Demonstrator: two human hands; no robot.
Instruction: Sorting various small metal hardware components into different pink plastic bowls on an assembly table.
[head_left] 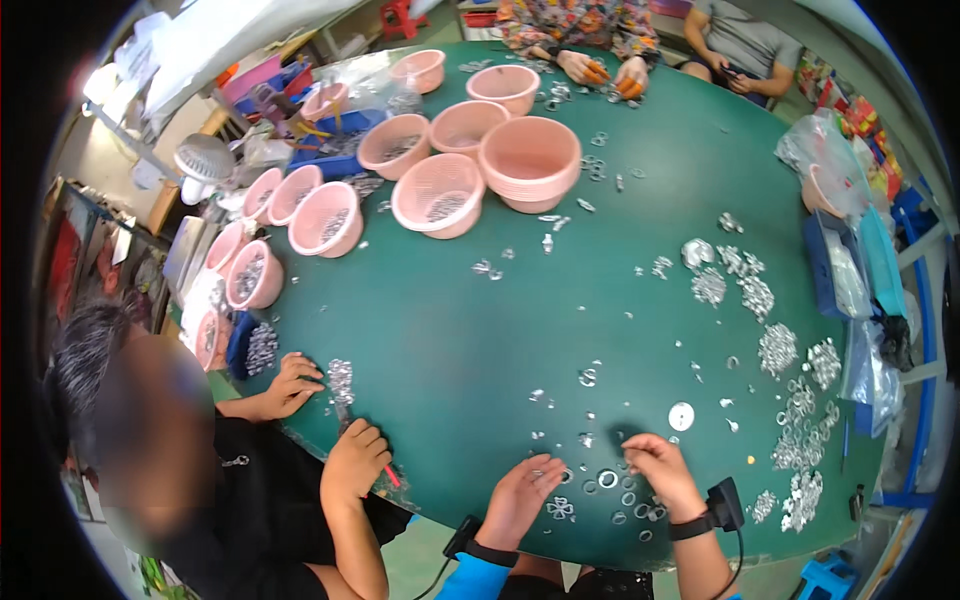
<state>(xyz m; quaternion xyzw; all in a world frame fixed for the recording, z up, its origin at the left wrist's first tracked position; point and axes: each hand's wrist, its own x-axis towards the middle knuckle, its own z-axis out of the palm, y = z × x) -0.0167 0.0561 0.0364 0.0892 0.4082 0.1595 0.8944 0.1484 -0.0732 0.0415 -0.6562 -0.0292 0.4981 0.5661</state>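
At the near edge of the green table (430,330), my left hand (518,500) is turned partly palm up with its fingers stretched out. A small metal ring (567,476) is right by its fingertips. To its right, my right hand (662,472) has thumb and fingers pinched together just above the table. Anything in that pinch is too small to make out. Between and below the hands lie several loose silver rings (608,479) and a flower-shaped metal piece (561,509). Small metal bits (586,440) are scattered just beyond.
Heaps of silver parts (800,430) line the right side, with a round metal disc (681,416) nearer. Pink baskets (530,165) stand far left. A person (150,450) works at left beside a red-handled tool (391,474); another's hands (600,75) are across the table.
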